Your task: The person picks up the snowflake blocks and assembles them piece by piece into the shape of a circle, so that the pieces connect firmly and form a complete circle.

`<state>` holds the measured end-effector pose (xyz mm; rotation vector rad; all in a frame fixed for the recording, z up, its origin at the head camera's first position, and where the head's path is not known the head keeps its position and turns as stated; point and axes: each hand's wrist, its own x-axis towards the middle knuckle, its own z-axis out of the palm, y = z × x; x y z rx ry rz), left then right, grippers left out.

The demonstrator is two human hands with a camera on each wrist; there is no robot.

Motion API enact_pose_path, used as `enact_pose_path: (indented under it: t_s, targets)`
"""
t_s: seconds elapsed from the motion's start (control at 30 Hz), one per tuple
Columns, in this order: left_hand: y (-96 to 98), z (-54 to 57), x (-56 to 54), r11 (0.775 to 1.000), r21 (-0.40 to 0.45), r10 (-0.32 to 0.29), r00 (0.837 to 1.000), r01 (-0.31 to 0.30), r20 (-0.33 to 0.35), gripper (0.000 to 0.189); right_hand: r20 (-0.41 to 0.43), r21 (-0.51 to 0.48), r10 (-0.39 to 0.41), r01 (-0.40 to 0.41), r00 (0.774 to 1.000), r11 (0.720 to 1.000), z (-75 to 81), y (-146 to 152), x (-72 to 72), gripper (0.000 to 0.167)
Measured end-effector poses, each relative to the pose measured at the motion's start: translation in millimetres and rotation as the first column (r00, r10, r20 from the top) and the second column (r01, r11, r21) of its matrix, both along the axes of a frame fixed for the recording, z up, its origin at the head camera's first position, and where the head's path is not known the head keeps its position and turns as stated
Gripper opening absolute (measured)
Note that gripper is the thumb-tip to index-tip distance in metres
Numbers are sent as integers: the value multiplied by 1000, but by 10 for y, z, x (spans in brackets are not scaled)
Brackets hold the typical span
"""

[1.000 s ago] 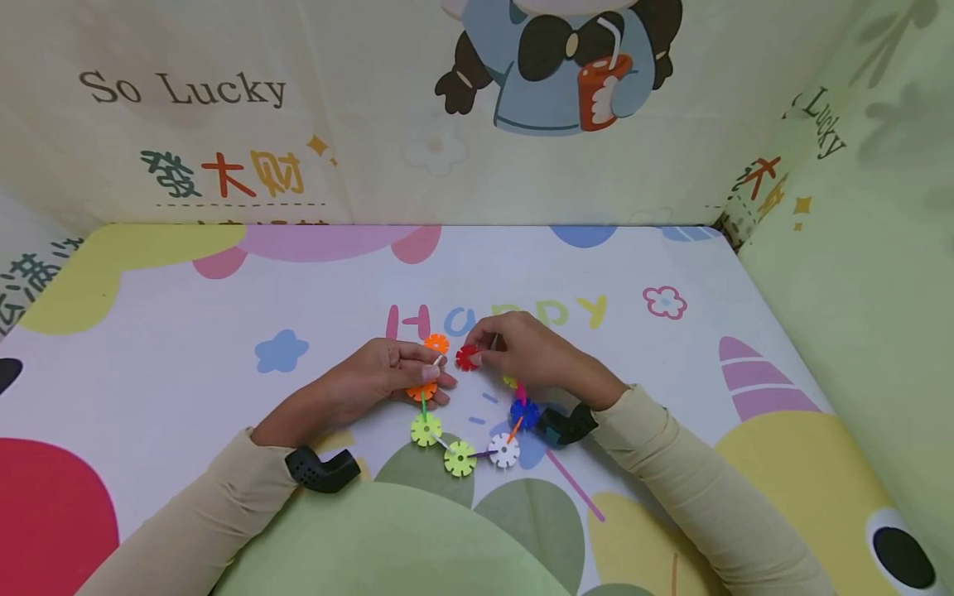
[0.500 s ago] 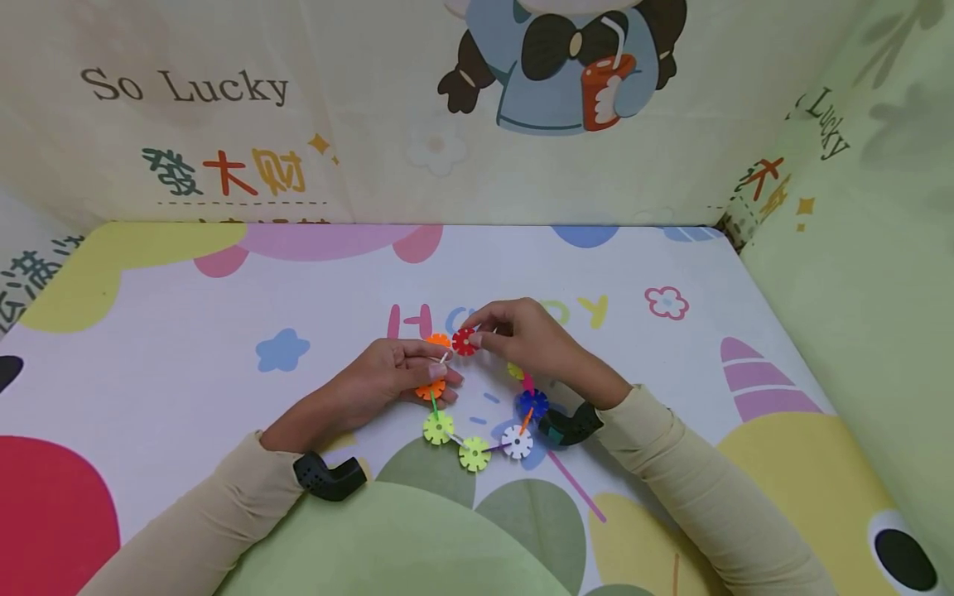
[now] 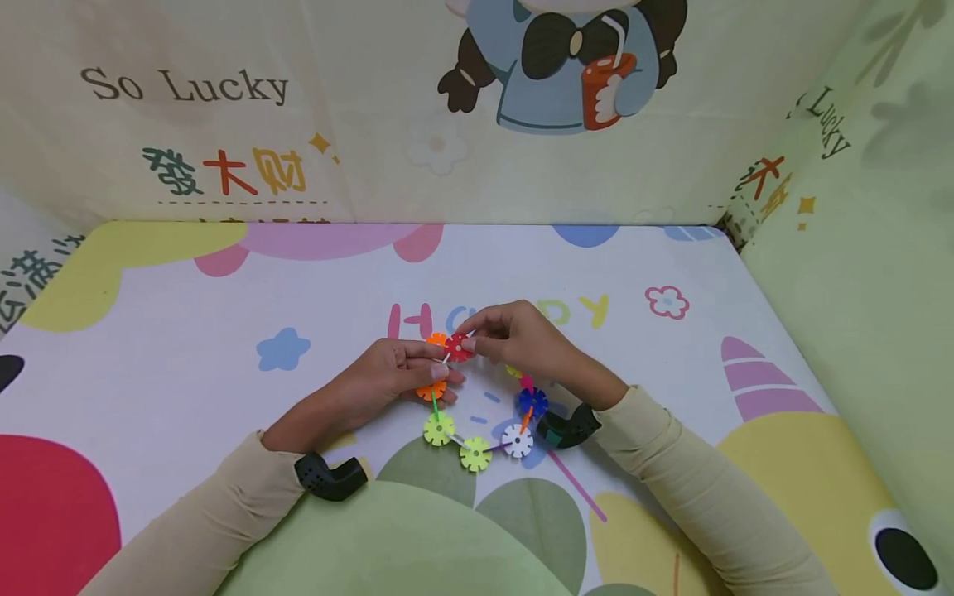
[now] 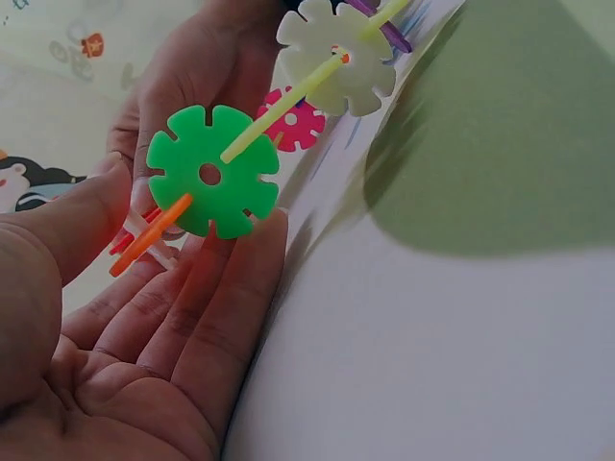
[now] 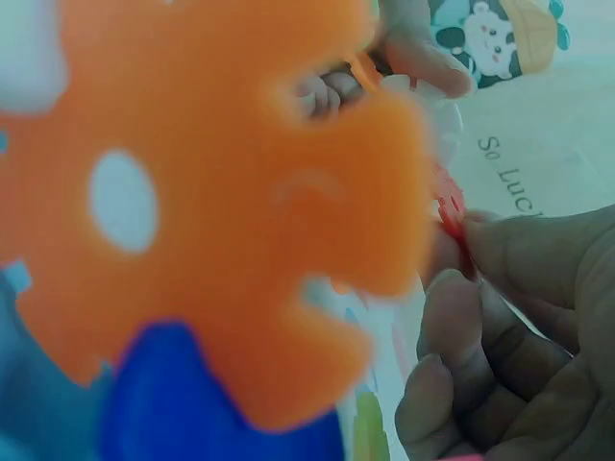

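A chain of notched plastic discs hangs in a loop between my hands. My left hand [image 3: 376, 379] pinches a white disc [image 3: 446, 359] between thumb and fingers; it shows edge-on in the head view. My right hand [image 3: 522, 338] pinches a red disc [image 3: 458, 348] by its rim, right at the white disc's edge. Orange discs [image 3: 431, 391] flank the left fingers. Lower in the loop come a lime disc [image 3: 439, 429], a white disc [image 3: 517, 441] and a blue disc [image 3: 532, 403]. A green disc [image 4: 213, 173] faces the left wrist camera; a blurred orange disc [image 5: 231, 192] fills much of the right wrist view.
The hands work over a table [image 3: 186, 356] with a printed cartoon cover. A printed cloth wall [image 3: 373, 124] rises behind its far edge, and another [image 3: 857, 273] closes the right side. Black wrist cameras [image 3: 330, 478] sit on both wrists.
My right hand has brought the red disc up and left, from apart to right at the white disc. The left hand and loop have shifted slightly right.
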<state>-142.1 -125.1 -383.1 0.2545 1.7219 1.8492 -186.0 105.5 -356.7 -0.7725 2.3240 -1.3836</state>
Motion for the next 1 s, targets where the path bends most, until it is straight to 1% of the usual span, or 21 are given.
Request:
enact_pose_path:
  t_s: [0.27, 0.57, 0.77, 0.87, 1.0]
  targets:
    - [-9, -10, -6, 996, -84, -35, 998, 31, -48, 41, 39, -40, 68, -66, 997, 997, -33, 27, -22, 24]
    - [-16, -31, -8, 988, -140, -86, 988, 68, -126, 37, 85, -54, 41, -36, 996, 998, -57, -32, 25, 22]
    - [-37, -27, -2, 985, -163, -88, 984, 62, -156, 36, 44, -68, 69, -66, 997, 996, -64, -70, 32, 21]
    - [-33, -24, 4, 987, -150, -81, 984, 58, -156, 36, 45, -64, 61, -58, 997, 996, -69, -71, 30, 20]
    - [-11, -35, 4, 991, -127, -57, 988, 39, -144, 39, 45, -61, 54, -51, 998, 997, -93, -46, 5, 20]
